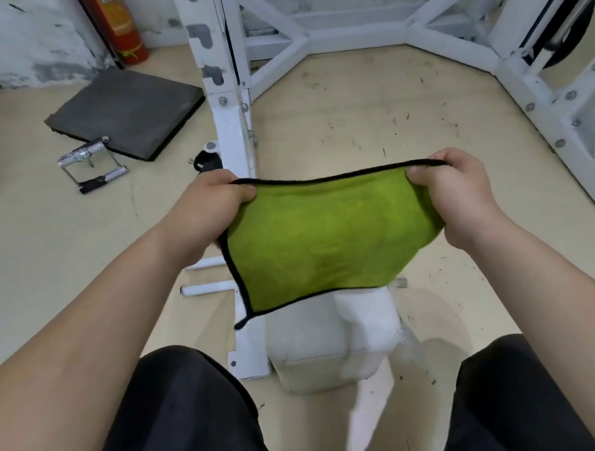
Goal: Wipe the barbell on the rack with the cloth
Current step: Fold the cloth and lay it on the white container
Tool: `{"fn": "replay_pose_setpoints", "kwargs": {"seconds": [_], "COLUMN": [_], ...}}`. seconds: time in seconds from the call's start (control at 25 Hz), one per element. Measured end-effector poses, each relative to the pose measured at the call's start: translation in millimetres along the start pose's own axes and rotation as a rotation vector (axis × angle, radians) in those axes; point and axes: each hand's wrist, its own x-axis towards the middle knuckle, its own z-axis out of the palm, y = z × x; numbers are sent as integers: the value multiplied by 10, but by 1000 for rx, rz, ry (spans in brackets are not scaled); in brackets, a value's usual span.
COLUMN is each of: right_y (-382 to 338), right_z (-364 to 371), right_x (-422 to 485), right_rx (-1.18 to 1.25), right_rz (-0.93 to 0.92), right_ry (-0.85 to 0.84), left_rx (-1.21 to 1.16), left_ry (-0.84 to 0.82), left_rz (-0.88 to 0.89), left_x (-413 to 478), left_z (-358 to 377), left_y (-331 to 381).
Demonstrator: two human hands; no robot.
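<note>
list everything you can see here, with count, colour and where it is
cloth: one, green with black edging, stretched between both hands at centre
rack: one, white metal frame, upright left of centre, braces running across the back and right
pad: one, dark grey, flat on the floor at upper left
cable handle: one, chrome with black grips, on the floor by the pad's near edge
fire extinguisher: one, red and orange, against the wall at upper left
weight plate: one, black, on the rack's right side, partly hidden
bench: one, whitish, low under the cloth
floor: beige, scuffed
barbell: not clearly visible
shorts: black, bottom edge
left hand: gripping the cloth's left corner
right hand: gripping the cloth's right corner
</note>
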Motion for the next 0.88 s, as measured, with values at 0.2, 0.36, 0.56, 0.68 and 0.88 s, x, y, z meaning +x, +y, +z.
{"fn": "replay_pose_setpoints", "kwargs": {"seconds": [0.2, 0.36, 0.56, 0.68, 0.88], "right_y": [496, 1011, 1030, 1077, 1322], "right_z": [250, 404, 355, 282, 2], "right_x": [271, 375, 406, 272, -18], "right_rx": [-190, -149, -37, -95, -632], "right_rz": [180, 150, 32, 49, 113], "right_ry": [-51, -21, -15, -201, -601], "left_rx": [235, 127, -5, 128, 603], "left_ry": [-107, 27, 209, 177, -287], "left_rz": [-116, -115, 23, 15, -58], "left_x": [398, 638, 711, 519, 112], "left_z": [184, 513, 582, 569, 459], "left_y": [-372, -852, -951, -973, -1288]}}
